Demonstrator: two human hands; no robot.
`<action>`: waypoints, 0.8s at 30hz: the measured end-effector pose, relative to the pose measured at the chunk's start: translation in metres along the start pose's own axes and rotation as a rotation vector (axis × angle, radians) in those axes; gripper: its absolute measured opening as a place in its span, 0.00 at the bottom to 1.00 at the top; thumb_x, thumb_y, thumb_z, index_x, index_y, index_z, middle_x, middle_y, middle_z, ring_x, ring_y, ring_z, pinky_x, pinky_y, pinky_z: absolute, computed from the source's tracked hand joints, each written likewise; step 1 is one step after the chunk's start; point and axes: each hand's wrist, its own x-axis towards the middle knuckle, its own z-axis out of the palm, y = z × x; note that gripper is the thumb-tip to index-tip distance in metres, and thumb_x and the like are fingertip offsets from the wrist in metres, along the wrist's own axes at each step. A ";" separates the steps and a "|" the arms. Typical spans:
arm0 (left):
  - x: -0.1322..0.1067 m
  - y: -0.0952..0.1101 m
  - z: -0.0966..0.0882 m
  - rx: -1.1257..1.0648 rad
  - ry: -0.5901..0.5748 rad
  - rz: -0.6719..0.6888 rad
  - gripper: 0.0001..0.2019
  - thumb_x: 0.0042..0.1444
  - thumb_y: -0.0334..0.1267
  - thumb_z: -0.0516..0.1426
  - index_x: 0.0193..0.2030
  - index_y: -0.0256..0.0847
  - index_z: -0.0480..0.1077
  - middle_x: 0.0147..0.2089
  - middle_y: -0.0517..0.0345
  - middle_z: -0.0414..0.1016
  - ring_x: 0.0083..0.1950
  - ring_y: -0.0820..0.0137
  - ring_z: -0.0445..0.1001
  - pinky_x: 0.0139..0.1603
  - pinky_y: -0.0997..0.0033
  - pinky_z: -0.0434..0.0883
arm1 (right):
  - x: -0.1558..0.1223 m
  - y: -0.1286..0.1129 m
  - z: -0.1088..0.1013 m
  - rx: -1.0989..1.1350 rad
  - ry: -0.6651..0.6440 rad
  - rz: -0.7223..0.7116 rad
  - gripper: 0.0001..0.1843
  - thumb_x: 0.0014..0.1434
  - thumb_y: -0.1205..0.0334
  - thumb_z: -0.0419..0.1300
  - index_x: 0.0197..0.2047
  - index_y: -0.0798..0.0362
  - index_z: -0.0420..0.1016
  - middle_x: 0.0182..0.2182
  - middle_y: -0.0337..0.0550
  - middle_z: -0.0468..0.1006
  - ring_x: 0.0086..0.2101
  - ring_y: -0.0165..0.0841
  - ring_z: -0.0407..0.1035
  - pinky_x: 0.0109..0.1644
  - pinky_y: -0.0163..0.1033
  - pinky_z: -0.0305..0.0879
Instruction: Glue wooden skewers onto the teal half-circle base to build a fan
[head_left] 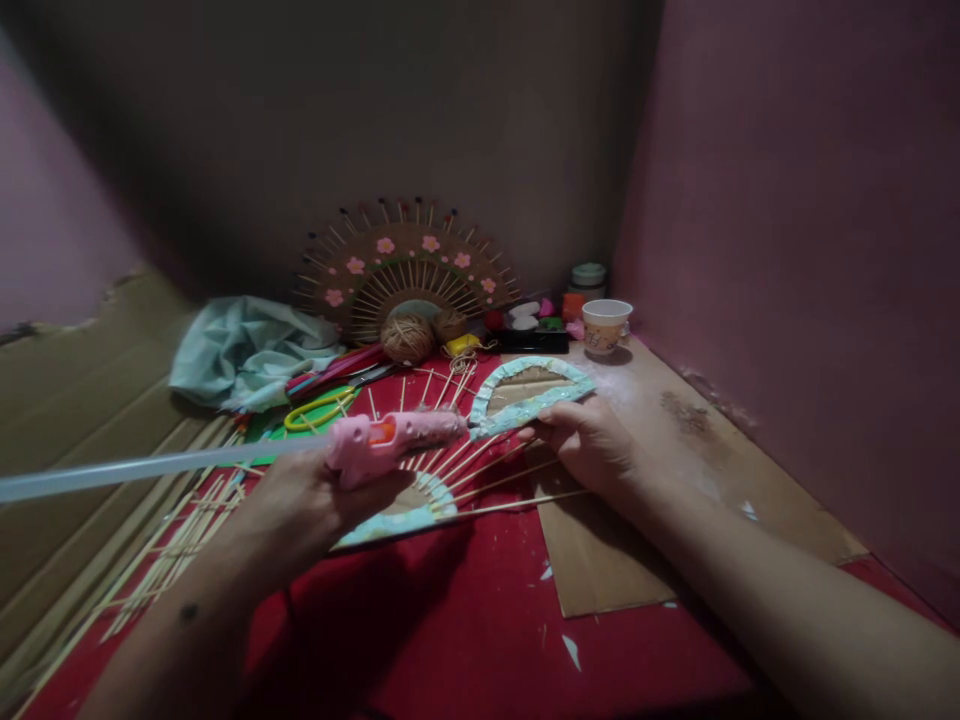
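My left hand (319, 500) is wrapped round a pink hot glue gun (390, 440), with a long pale glue stick (150, 472) sticking out of its back. The nozzle points right and meets the lower left edge of a half-round cardboard piece (529, 390) bordered in light blue patterned fabric. Pinched at its lower right edge, that piece is held up by my right hand (585, 440). Below both hands, thin wooden sticks (487, 490) fan out from a second fabric-edged half-round base (397, 520), partly hidden by my left hand.
A finished-looking stick fan with pink flowers (420, 255) leans on the back wall. Before it lie twine balls (407, 338), yellow-handled scissors (319, 408) and light blue cloth (251, 350). A paper cup (606, 325) stands right; a cardboard sheet (600, 560) and loose sticks (180, 540) lie on the red surface.
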 end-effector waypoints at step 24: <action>0.002 -0.004 0.001 0.004 -0.049 0.018 0.20 0.56 0.48 0.56 0.56 0.53 0.71 0.55 0.59 0.74 0.53 0.58 0.71 0.53 0.65 0.68 | 0.004 0.000 0.000 0.033 0.041 0.018 0.17 0.39 0.72 0.58 0.36 0.56 0.76 0.33 0.44 0.80 0.27 0.31 0.71 0.28 0.37 0.71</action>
